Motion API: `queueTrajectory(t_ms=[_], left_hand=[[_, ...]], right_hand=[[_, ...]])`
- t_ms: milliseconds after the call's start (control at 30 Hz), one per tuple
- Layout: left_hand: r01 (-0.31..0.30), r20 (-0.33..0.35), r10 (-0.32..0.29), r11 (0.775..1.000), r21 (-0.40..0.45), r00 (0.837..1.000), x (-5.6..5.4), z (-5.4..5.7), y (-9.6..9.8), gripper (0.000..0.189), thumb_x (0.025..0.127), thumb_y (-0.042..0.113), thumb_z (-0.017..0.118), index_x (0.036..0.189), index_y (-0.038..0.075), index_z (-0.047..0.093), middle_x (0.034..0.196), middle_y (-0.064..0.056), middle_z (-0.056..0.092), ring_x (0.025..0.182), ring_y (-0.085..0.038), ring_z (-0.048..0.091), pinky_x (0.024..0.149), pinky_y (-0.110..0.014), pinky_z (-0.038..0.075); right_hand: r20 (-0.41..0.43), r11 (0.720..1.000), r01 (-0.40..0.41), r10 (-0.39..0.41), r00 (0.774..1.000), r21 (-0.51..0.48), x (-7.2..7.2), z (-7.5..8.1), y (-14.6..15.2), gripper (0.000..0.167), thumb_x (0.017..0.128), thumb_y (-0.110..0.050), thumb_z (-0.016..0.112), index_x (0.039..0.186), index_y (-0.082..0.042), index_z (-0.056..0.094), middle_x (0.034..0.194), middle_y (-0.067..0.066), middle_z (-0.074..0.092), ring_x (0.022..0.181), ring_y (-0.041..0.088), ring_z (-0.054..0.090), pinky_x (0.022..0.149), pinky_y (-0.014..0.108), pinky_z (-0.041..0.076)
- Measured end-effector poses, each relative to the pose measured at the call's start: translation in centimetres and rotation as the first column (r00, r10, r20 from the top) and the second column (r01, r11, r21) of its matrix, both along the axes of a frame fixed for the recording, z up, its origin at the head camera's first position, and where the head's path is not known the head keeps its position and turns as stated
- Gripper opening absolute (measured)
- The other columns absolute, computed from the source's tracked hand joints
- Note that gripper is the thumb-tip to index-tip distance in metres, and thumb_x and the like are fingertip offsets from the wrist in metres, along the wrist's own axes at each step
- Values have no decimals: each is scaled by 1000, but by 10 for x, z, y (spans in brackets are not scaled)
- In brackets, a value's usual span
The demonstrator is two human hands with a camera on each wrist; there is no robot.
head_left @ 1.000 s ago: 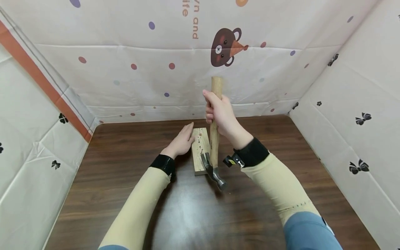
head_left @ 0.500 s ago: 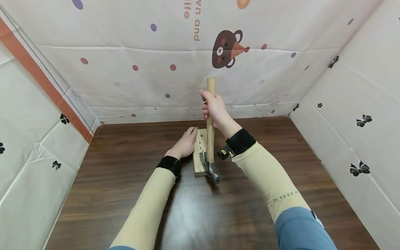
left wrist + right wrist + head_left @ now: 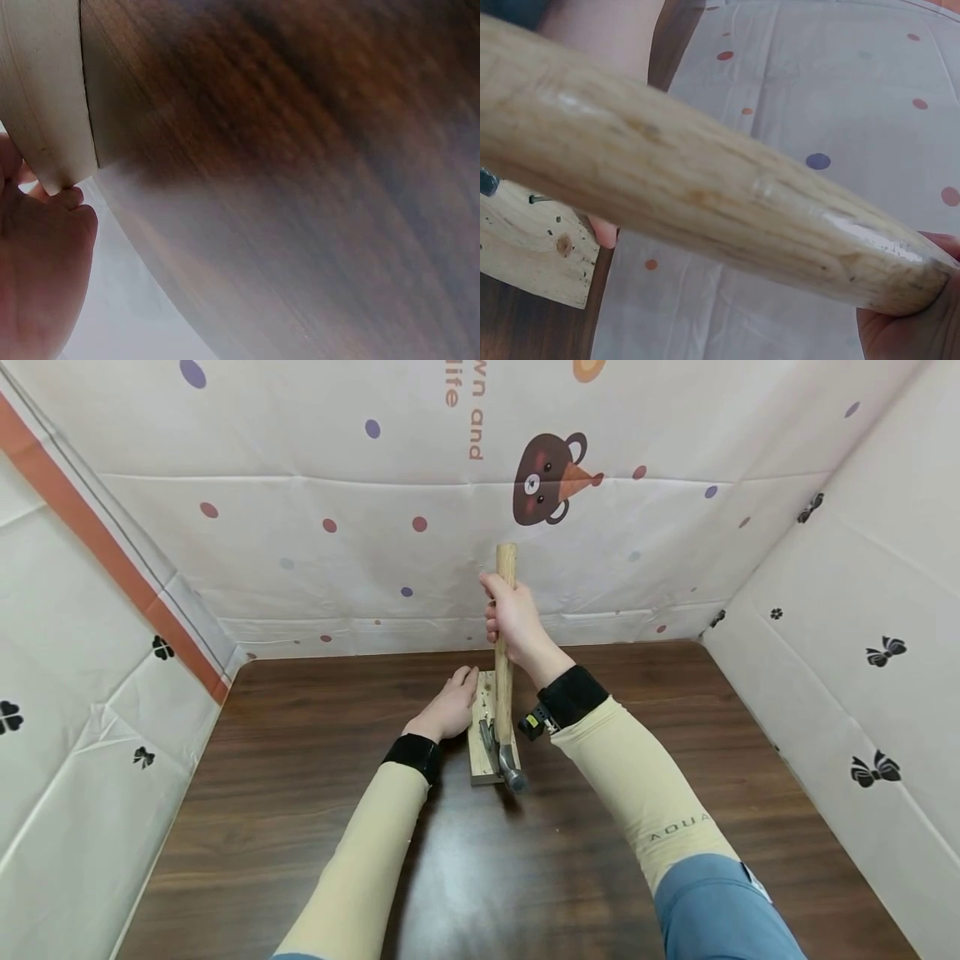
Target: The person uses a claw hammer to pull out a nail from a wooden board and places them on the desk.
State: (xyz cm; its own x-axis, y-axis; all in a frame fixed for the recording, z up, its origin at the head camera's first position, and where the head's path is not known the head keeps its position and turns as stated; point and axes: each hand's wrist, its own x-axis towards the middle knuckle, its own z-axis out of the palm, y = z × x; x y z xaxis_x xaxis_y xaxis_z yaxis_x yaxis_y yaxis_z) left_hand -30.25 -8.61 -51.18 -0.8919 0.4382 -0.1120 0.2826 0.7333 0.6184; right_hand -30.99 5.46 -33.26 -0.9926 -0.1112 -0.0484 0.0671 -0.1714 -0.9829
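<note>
A pale wooden board with several small holes lies on the dark table. My left hand holds its far left end; in the left wrist view the fingers bend at the board's end. My right hand grips the wooden handle of a claw hammer, which stands nearly upright, butt end up. The hammer's claw rests over the board's near part, its striking face pointing towards me. A nail sticks up from the board in the right wrist view. The claw's contact is too small to make out.
Dark wood-grain table surrounds the board. A white dotted sheet rises behind the table's far edge, close beyond the hammer handle's top. Patterned white side sheets stand at left and right.
The hammer and my right hand have shifted left, bringing the hammer's head further over the board. My left hand has moved slightly right and nearer, with its fingers drawn in at the board's end.
</note>
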Motion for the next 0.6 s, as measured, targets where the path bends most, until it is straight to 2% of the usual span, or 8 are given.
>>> queueTrajectory(t_ms=[300,500,600], left_hand=[[10,-45,-10,1000,-18,999,-7,-9,-1,62,115,16,34,171,1,13,175,-21,13,162,-38,14,130,-54,14],[2,-60,-5,999,-52,998,-9,-12,0,61,116,17,33,171,2,12,176,-21,13,162,-37,14,131,-47,12],[3,-63,-8,997,-71,998,-7,-9,0,61,116,17,32,171,3,11,176,-20,13,162,-36,15,131,-47,13]], right_hand=[[-116,995,99,-99,988,-6,8,-4,-1,29,109,-35,60,92,-17,46,57,-5,33,46,7,33,44,22,32],[-199,989,151,-147,969,6,10,-10,2,29,109,-35,60,90,-17,49,56,-6,37,46,7,37,44,23,35],[-222,988,153,-145,964,18,11,-11,1,28,109,-36,59,92,-16,49,59,-5,39,46,8,38,45,24,35]])
